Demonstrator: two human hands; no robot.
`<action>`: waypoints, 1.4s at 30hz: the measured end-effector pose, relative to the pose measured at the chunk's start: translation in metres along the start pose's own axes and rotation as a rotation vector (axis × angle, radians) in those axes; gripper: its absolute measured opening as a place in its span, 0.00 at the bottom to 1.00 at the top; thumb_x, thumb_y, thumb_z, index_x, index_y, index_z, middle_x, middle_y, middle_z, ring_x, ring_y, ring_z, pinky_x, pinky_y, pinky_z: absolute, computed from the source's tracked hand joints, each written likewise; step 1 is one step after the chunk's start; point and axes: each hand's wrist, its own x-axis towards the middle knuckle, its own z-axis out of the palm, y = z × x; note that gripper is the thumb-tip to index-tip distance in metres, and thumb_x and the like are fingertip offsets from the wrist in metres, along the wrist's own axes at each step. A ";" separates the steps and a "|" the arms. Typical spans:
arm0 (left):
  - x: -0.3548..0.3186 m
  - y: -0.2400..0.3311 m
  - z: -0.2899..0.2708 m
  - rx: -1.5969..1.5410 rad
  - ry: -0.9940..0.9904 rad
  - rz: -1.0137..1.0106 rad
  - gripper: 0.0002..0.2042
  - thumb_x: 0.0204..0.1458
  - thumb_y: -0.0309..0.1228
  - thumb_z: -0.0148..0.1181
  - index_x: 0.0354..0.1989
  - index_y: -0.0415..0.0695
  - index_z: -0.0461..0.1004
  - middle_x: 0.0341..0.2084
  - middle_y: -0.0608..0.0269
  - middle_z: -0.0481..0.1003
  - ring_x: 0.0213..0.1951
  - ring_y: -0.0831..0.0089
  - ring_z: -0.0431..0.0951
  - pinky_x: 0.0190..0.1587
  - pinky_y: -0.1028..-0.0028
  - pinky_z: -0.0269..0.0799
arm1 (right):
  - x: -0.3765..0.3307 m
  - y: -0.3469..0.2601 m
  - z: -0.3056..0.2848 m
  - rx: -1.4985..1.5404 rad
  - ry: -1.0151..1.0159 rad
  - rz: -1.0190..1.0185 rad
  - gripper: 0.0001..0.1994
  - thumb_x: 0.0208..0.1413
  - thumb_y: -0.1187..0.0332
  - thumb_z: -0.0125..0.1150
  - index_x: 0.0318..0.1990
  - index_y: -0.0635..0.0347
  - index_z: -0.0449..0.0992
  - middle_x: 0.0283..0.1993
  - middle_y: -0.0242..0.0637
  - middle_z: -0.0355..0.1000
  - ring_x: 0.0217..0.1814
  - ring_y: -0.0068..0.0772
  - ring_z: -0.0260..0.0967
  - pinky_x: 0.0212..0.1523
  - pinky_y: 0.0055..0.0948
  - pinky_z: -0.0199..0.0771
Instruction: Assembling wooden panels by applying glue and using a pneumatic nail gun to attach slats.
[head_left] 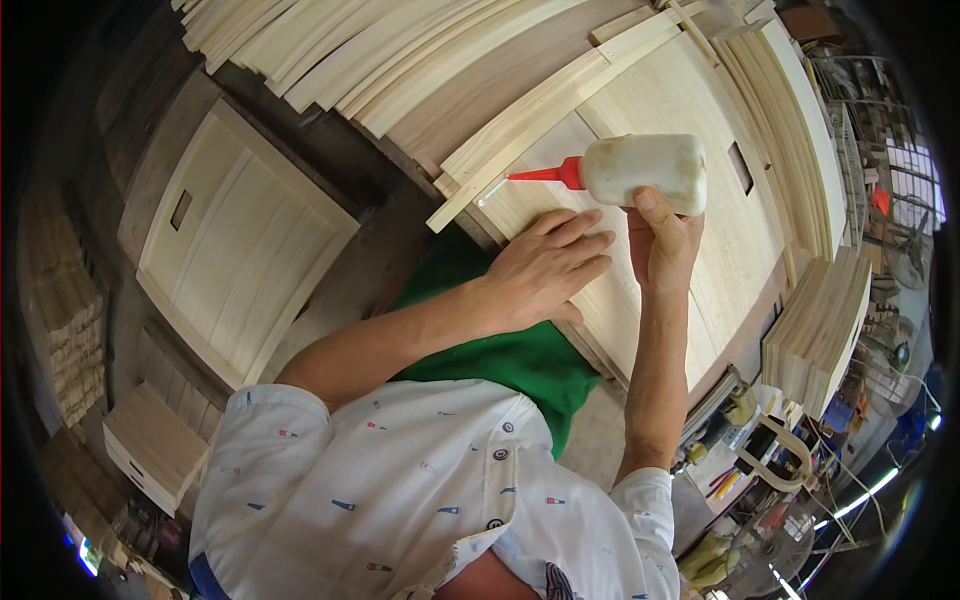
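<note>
My right hand point(664, 238) grips a white squeeze bottle point(640, 165) from below, the thumb pressed against its side. The bottle lies on its side in the air, and its long red nozzle point(540, 174) points left. Near the nozzle's tip a glossy whitish bead of what looks like glue point(490, 192) runs by the panel's left edge. My left hand point(555, 258) rests on the pale wooden panel point(665, 105), fingers stretched out and holding nothing. Wooden strips point(560, 100) lie along the panel's far left edge. A rectangular slot shows at its right side.
Many long pale boards point(390, 45) are stacked beyond the panel, with more stacked strips point(790, 130) to its right. Another slotted panel point(240, 230) stands at the left. Green cloth point(500, 360) hangs between me and the work. Fans point(890, 360) and clutter fill the far right.
</note>
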 end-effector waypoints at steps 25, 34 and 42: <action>0.007 0.002 -0.011 -0.014 -0.051 -0.014 0.36 0.32 0.47 0.72 0.53 0.43 0.71 0.59 0.59 0.66 0.65 0.58 0.58 0.65 0.60 0.52 | 0.084 -0.023 -0.043 -0.030 0.053 -0.155 0.23 0.53 0.71 0.66 0.55 0.67 0.66 0.50 0.44 0.72 0.51 0.41 0.73 0.50 0.43 0.79; 0.005 0.003 -0.013 -0.052 -0.098 -0.023 0.37 0.34 0.46 0.72 0.55 0.43 0.70 0.62 0.57 0.64 0.67 0.56 0.55 0.65 0.59 0.51 | 0.108 -0.025 -0.060 -0.038 0.084 -0.178 0.24 0.53 0.70 0.65 0.56 0.68 0.66 0.49 0.45 0.72 0.50 0.42 0.74 0.49 0.45 0.80; 0.010 0.004 -0.016 -0.063 -0.109 -0.021 0.36 0.35 0.45 0.71 0.56 0.43 0.70 0.63 0.57 0.63 0.68 0.56 0.55 0.65 0.59 0.51 | 0.139 -0.038 -0.077 -0.101 0.125 -0.259 0.25 0.54 0.69 0.65 0.57 0.69 0.65 0.50 0.46 0.71 0.51 0.44 0.74 0.47 0.44 0.82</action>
